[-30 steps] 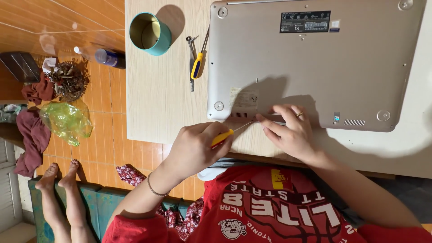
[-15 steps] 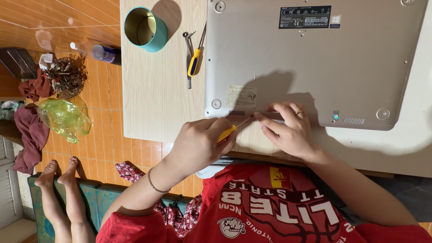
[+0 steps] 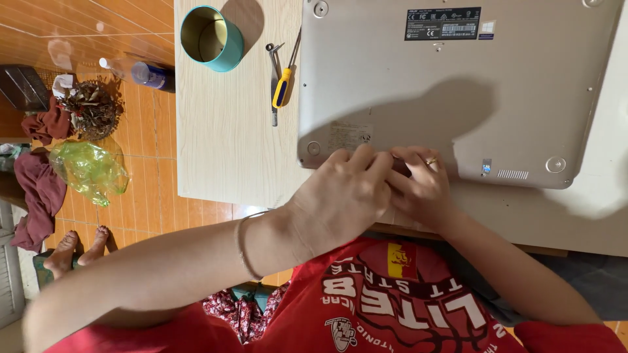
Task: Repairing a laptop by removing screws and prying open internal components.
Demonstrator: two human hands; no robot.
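Note:
A silver laptop (image 3: 458, 85) lies upside down on the pale wooden table (image 3: 222, 144), with its screws and rubber feet showing. My left hand (image 3: 340, 196), a thin bracelet on the wrist, is curled over the laptop's near edge. The yellow-handled tool it held a moment ago is hidden under its fingers. My right hand (image 3: 422, 189), wearing a ring, presses its fingers against the same edge and touches the left hand's fingertips. The spot between the two hands is covered.
A yellow-handled screwdriver (image 3: 281, 85) and a thin metal tool (image 3: 273, 78) lie left of the laptop, beside a teal tin (image 3: 209, 38). On the tiled floor are a green plastic bag (image 3: 88, 171), dark red cloths (image 3: 36, 196), a bottle (image 3: 149, 74) and someone's bare feet (image 3: 78, 252).
My left hand has slid right and closed over the laptop's edge, hiding the yellow tool. The right hand's fingers have tucked in under it. The view has moved closer.

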